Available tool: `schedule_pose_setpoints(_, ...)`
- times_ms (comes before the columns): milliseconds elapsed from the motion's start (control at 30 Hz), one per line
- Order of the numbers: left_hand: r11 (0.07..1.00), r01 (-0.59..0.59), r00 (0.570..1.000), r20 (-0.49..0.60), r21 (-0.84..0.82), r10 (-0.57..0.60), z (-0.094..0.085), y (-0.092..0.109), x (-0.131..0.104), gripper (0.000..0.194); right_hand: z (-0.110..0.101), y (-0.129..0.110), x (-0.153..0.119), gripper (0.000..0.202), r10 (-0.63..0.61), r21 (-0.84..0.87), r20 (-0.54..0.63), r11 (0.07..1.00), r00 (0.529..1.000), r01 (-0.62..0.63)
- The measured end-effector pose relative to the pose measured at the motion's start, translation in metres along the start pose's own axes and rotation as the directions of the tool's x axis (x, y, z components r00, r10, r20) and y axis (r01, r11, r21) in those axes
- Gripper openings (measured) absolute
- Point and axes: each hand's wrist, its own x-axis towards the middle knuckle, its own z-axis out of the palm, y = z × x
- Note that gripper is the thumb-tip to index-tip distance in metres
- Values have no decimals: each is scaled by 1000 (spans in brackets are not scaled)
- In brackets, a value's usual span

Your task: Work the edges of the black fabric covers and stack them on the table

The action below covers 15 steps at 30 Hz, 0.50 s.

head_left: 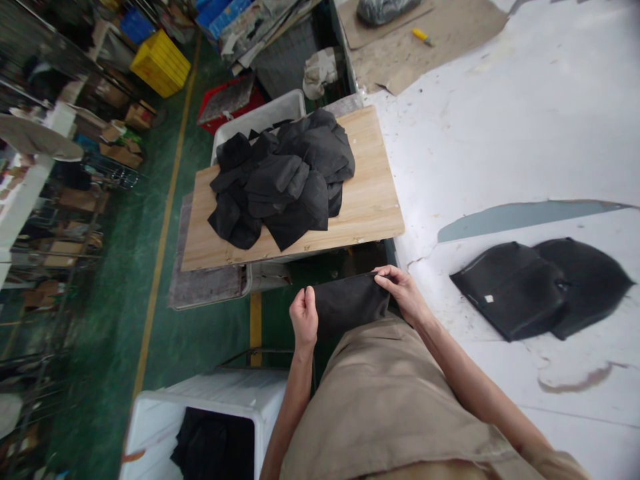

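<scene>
A black fabric piece (353, 300) is stretched between my two hands, in front of my body. Its left corner is pinched by my left hand (305, 317), thumb on top. My right hand (401, 290) grips the upper right edge between thumb and fingers. The lower part of the cloth hides behind my tan clothing. Just beyond my hands, a heap of black fabric pieces (285, 180) lies on a wooden board (373, 180). To the right, two overlapping black pieces (543, 287), one with a small white tag, rest on the white table.
The white table (500, 147) fills the right side, with brown paper (470, 33) and a yellow-handled tool (421, 35) at its far end. A white bin (150, 427) holding black cloth stands at lower left. Beyond the green floor (200, 320) are a yellow crate (161, 63) and cluttered shelves.
</scene>
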Motion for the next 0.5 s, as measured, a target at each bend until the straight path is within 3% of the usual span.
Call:
schedule_pose_setpoints(167, 999, 23, 1000, -11, -40, -23, -1, 1, 0, 41, 1, 4, 1, 26, -61, -40, -9, 997, 998, 61)
schedule_pose_setpoints(267, 983, 93, 994, -39, -159, -101, 3, 0, -2, 43, 4, 9, 2, 26, -83, -33, -55, 996, 995, 82)
schedule_pose_setpoints(400, 914, 238, 968, 0, -330, -252, 8, -5, -4, 41, 5, 11, 4, 24, -85, -23, -94, 996, 992, 83)
schedule_pose_setpoints(500, 898, 266, 961, 19, -350, -277, 10, -7, -5, 41, 6, 10, 4, 21, -109, -38, -110, 994, 988, 105)
